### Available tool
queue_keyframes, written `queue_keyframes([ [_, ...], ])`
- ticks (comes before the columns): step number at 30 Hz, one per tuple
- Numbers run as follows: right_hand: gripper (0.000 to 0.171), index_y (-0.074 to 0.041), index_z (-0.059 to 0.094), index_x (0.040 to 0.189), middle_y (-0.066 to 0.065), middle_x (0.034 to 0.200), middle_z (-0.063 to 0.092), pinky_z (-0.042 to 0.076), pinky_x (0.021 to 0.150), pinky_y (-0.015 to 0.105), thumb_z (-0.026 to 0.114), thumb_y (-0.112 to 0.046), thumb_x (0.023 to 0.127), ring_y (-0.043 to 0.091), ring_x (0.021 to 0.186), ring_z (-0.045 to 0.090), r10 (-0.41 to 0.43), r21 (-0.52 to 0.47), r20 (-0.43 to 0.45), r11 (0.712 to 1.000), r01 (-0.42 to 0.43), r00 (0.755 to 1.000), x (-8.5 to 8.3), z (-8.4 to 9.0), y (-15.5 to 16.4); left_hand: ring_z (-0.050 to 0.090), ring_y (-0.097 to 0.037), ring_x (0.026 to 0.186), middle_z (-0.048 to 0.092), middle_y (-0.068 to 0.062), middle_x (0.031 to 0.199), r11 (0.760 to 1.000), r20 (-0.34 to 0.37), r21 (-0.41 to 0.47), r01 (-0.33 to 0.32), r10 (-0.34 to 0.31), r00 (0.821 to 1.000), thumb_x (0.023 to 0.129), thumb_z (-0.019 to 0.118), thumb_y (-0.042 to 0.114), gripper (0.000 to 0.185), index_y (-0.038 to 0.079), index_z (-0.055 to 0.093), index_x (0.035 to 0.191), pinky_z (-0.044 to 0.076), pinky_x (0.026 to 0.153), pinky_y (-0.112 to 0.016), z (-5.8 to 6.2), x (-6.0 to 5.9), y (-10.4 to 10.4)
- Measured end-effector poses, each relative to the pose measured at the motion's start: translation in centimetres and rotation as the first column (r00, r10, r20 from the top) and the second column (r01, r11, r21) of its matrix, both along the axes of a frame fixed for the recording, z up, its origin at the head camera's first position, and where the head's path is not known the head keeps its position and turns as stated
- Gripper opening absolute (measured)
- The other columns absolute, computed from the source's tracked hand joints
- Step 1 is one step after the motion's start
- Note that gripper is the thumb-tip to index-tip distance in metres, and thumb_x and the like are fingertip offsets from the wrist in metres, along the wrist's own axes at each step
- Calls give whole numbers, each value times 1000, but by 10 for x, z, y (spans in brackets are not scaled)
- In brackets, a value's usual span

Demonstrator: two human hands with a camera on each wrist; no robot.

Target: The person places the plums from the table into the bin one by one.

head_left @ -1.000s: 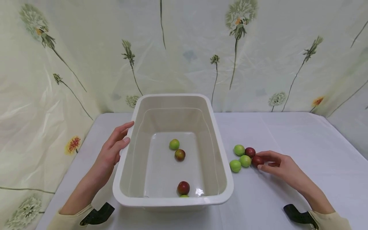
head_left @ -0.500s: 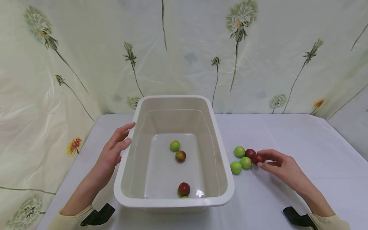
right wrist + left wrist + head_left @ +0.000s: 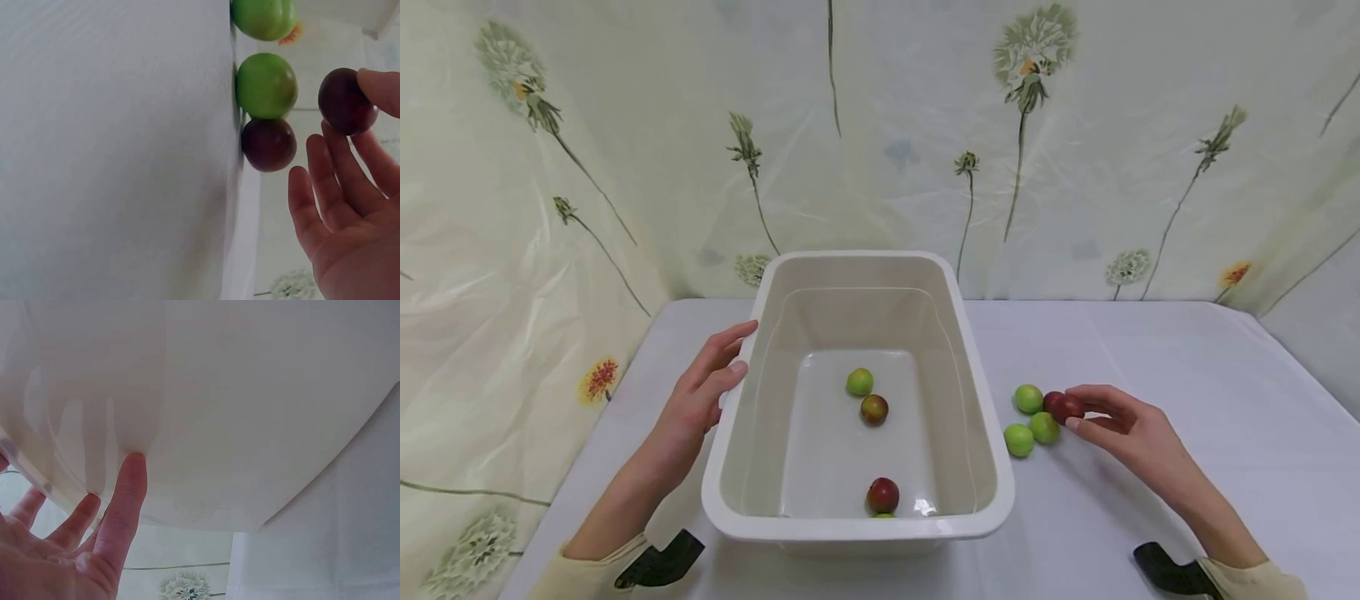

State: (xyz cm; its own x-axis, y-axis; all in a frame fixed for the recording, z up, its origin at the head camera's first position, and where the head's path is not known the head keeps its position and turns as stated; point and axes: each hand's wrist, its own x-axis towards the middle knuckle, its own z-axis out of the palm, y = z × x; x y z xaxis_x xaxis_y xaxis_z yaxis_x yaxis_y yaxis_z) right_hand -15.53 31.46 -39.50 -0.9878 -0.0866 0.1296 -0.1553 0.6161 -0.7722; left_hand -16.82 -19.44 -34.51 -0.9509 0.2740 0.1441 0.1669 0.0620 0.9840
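My right hand (image 3: pixel 1131 429) pinches a dark red plum (image 3: pixel 347 103) between thumb and fingertips. The right wrist view shows this plum raised off the table, apart from the others. Another dark red plum (image 3: pixel 269 145) lies just behind it, touching a green plum (image 3: pixel 267 85). In the head view, green plums (image 3: pixel 1018 440) sit beside the two red ones. My left hand (image 3: pixel 703 392) touches the left side of a white plastic tub (image 3: pixel 857 528), its fingers fairly straight. One finger (image 3: pixel 122 512) presses on the tub's outer wall.
Inside the tub lie a green plum (image 3: pixel 860 382), a reddish-green plum (image 3: pixel 874 410) and a red plum (image 3: pixel 883 496). The near rim mostly hides another green one. A white cloth covers the table (image 3: pixel 1187 367); a flower-printed sheet (image 3: pixel 895 100) hangs behind.
My right hand has lifted the dark red plum and moved it slightly up and left, so it overlaps the other red plum. The left hand stays at the tub.
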Motion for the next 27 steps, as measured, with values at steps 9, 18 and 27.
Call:
queue_keyframes([
  [9, 39, -12, 61, 127, 4, 117, 65, 51, 80, 15, 71, -25, 92, 2, 101, 60, 23, -4, -74, 1000, -23, 997, -4, 7, -10, 55, -26, 117, 37, -4, 147, 1000, 3, -17, 8, -8, 1000, 105, 40, 33, 45, 28, 36, 150, 56, 81, -43, 1, -1, -1],
  [18, 40, -13, 60, 129, 3, 118, 65, 51, 80, 16, 70, -27, 93, 7, 103, 61, -2, -55, -77, 999, -2, 997, -8, 13, -21, 54, -26, 118, 37, -3, 147, 1000, 6, -22, 7, -7, 1000, 106, 39, 34, 45, 28, 36, 150, 55, 83, -42, 0, 0, -2],
  [27, 39, -15, 58, 132, 4, 117, 64, 51, 80, 18, 67, -25, 95, 18, 97, 69, -46, -154, -76, 988, 34, 996, -13, 23, -28, 55, -26, 117, 37, -4, 147, 1000, -4, -16, 10, -10, 1000, 105, 39, 33, 45, 28, 35, 150, 56, 82, -43, 0, -1, -1],
])
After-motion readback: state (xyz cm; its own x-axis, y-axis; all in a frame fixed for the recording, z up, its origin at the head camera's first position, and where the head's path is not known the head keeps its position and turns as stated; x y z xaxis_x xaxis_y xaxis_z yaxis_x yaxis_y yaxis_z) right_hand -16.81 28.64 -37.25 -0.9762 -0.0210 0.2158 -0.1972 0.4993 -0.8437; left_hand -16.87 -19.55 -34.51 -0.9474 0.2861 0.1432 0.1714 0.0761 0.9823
